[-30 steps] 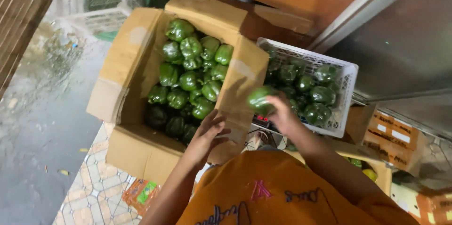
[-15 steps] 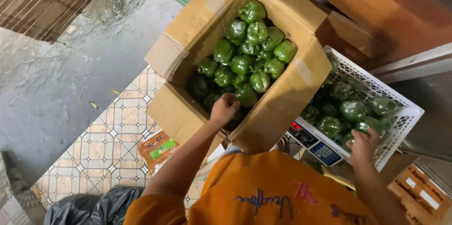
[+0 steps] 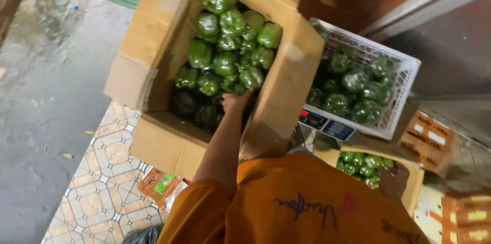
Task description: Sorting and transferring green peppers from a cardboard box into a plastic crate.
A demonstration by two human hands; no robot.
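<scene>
Many green peppers point(image 3: 225, 44) fill cardboard box point(image 3: 153, 70); left hand point(image 3: 236, 102) reaches in, grip unclear.

left hand point(image 3: 236, 102) deeper among box peppers point(image 3: 225, 44), right hand gone from view

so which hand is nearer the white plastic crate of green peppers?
Cannot tell: the left hand is inside the brown cardboard box, a box wall away from the white plastic crate. The right hand is out of view.
</scene>
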